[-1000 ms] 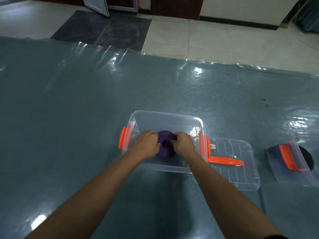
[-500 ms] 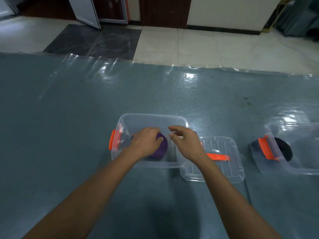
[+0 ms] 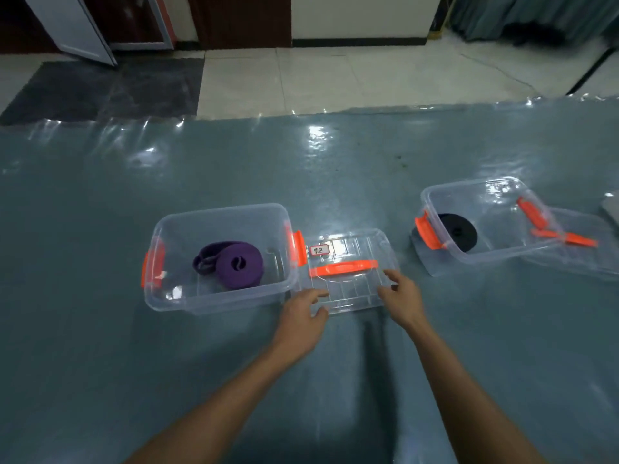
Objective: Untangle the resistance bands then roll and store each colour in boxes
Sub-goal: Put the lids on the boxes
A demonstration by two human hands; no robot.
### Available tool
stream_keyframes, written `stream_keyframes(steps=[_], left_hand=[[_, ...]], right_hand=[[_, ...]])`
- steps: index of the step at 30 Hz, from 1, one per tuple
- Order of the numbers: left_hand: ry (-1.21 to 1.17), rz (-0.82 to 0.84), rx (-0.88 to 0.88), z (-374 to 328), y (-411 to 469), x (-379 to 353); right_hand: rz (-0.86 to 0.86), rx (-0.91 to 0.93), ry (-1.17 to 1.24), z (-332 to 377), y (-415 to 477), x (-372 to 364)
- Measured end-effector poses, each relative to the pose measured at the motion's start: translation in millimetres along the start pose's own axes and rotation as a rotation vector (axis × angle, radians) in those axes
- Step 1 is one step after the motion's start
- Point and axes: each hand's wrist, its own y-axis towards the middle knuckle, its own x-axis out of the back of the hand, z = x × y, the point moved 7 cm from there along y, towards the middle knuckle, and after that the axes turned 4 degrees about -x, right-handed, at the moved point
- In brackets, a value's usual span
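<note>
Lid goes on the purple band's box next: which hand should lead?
Left hand, probably: it sits at the lid corner beside the box; the right hand is at the side away from it.

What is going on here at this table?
A person is packing resistance bands into clear boxes on a table. The rolled purple band lies in the left box, which is open. Both hands are at the lid beside it: the left hand at the near corner, the right hand touching the right side, probably to close the box. A rolled black band lies in the second box on the right, also open.
</note>
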Motion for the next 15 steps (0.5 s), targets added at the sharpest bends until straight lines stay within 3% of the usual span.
stream_keyframes(steps=[7, 12, 15], left_hand=[[-0.048, 0.058, 0.402, 57, 7, -16], [-0.113, -0.013, 0.445, 54, 17, -22], [-0.013, -0.037, 0.380, 42, 20, -19]], right_hand=[[0.075, -0.012, -0.035, -31, 12, 2], [0.091, -0.089, 0.026, -39, 22, 4], [0.033, -0.132, 0.099, -47, 27, 12]])
